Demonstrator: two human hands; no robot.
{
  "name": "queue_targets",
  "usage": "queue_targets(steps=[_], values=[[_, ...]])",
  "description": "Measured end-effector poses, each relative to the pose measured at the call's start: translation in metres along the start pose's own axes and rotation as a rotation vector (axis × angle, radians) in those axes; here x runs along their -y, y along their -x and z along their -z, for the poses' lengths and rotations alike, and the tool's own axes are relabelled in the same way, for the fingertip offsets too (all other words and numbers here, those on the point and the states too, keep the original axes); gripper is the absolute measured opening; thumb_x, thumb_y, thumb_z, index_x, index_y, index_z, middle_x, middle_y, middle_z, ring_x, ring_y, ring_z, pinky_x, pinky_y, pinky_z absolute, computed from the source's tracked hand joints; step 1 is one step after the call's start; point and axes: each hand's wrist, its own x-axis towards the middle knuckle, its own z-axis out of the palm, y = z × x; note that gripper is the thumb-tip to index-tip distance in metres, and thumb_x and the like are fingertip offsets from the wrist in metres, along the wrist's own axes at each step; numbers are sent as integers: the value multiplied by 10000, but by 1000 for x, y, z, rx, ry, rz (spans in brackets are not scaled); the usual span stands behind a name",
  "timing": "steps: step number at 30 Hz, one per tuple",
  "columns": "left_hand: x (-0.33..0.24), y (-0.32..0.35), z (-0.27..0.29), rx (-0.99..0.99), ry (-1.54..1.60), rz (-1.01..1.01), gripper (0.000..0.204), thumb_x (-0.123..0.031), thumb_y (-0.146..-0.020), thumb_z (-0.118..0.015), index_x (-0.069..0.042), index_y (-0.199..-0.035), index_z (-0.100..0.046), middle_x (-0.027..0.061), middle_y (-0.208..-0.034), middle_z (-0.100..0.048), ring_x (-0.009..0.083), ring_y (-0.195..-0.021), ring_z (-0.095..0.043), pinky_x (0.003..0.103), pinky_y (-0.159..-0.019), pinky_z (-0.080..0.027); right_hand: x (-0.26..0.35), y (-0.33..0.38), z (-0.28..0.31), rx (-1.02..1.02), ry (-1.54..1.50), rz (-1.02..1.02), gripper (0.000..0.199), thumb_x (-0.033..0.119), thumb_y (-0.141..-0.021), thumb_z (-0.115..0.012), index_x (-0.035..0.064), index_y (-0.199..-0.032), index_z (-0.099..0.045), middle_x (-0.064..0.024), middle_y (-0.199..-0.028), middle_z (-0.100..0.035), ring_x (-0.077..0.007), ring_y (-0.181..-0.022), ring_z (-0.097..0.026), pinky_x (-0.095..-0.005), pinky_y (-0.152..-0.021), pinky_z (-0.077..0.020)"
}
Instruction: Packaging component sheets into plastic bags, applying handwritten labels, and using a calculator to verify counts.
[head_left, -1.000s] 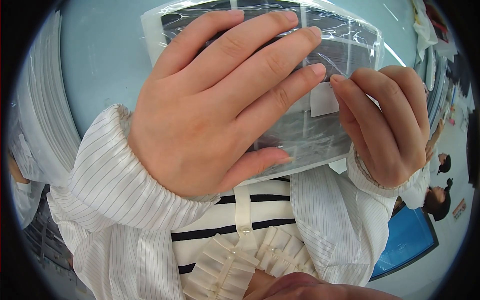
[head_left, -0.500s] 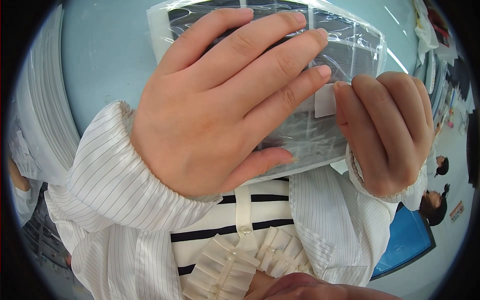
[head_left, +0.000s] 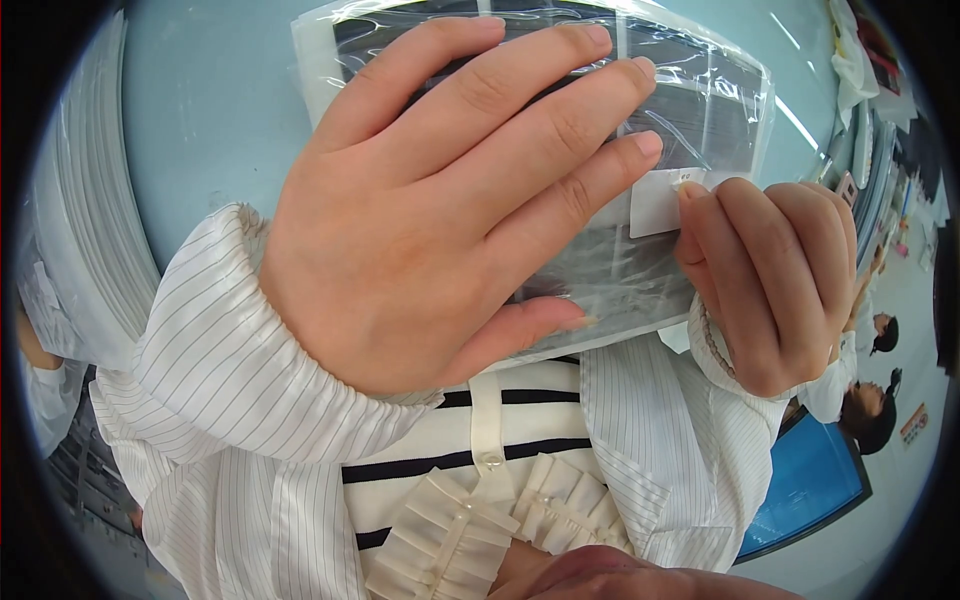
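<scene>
A flat package (head_left: 735, 108) wrapped in clear, shiny plastic lies in front of me, with dark grey sheets showing through the film. Spread over its left and middle part is my left hand (head_left: 420, 200), palm down with fingers apart. A small white label (head_left: 652, 205) sits on the package's right side, just past the left fingertips. My right hand (head_left: 775, 280) is closed at the label's right edge, its thumb and forefinger tips together at the upper right corner. The curled fingers hide part of the label's right end.
The package rests on a pale blue-green tabletop (head_left: 210, 120). A tall stack of white sheets (head_left: 85, 190) stands at the left. White bags (head_left: 850, 60) and more stacked material lie at the far right. A blue screen (head_left: 810, 485) and other people show at the lower right.
My right hand has shifted slightly down, with its knuckles lower, and more of the white label's upper right shows. My left hand stays in place on the package.
</scene>
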Motion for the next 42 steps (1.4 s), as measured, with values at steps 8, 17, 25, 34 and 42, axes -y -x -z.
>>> queue_targets(steps=[8,17,25,34,42], values=[[2,0,0,-11,2,-14,600,-531,-880,-496,-70,-1243,-621,136,-1331,-558,308,-1244,-506,422,-1009,-372,5,3,2,15,32,-138,367,76,-426,-744,-27,-776,-699,-95,-769,-633,-237,-683,-570,-333,-567,-445],[-1,-1,6,37,-8,1,596,-534,-885,-490,-73,-1239,-623,136,-1327,-561,309,-1242,-508,419,-1006,-375,3,4,2,-5,30,-151,395,61,-442,-744,17,-835,-744,-77,-805,-650,-215,-676,-556,-329,-590,-447],[-10,-5,9,66,-1,19,597,-537,-885,-491,-73,-1236,-625,137,-1329,-560,313,-1242,-507,420,-1009,-373,4,3,-2,23,110,-42,458,173,-423,-662,45,-853,-755,-68,-817,-648,-200,-669,-547,-354,-601,-450],[-13,-1,16,128,-7,50,612,-542,-875,-503,-66,-1241,-620,147,-1332,-555,324,-1244,-503,424,-1012,-373,6,6,3,77,78,-79,469,160,-420,-665,39,-865,-747,-68,-822,-648,-209,-673,-559,-361,-608,-452],[-9,3,25,197,-13,73,626,-547,-866,-513,-60,-1246,-616,155,-1335,-550,333,-1245,-500,428,-1014,-373,8,13,9,83,45,-121,429,142,-457,-731,42,-874,-741,-66,-826,-653,-208,-679,-564,-365,-615,-452]])
